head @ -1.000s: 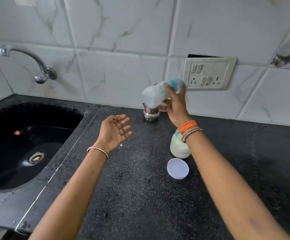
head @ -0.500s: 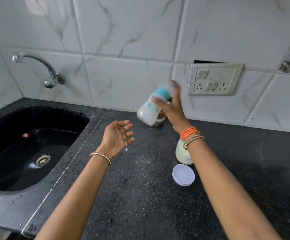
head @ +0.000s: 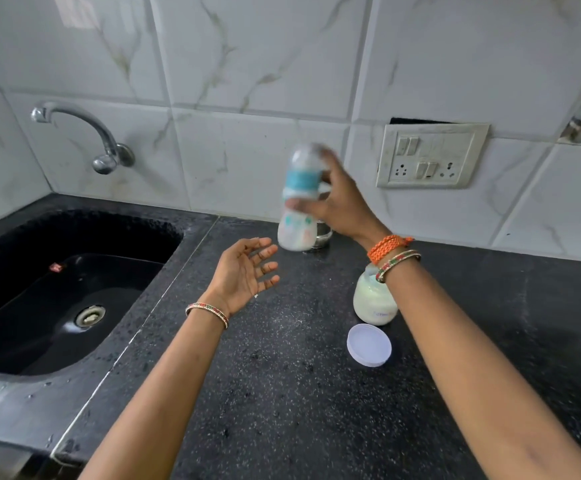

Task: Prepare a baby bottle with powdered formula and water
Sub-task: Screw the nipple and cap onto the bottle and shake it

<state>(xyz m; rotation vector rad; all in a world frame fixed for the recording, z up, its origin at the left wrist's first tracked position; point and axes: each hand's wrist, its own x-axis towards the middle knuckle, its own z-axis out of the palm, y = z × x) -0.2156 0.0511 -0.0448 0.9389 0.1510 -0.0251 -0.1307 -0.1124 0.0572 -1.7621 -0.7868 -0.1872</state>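
In the head view, the right hand (head: 342, 209) grips a clear plastic baby bottle with a teal collar (head: 299, 202), fingers curled round its middle, holding it roughly upright and blurred above the far part of the black speckled stone tabletop (head: 282, 393). The bottle hides most of a small steel cup (head: 323, 237) standing just behind it near the wall. The left hand (head: 244, 271) hovers palm-up just left of and below the bottle, fingers spread and relaxed, holding nothing. Under the right wrist stands an open white formula jar (head: 374, 303), partly covered by the forearm, with its round white lid (head: 368, 344) lying just nearer on the tabletop. A black sink (head: 57, 289) lies at left below a steel wall tap (head: 84, 133); a white switch plate (head: 431, 155) sits on the marble tiles at right.
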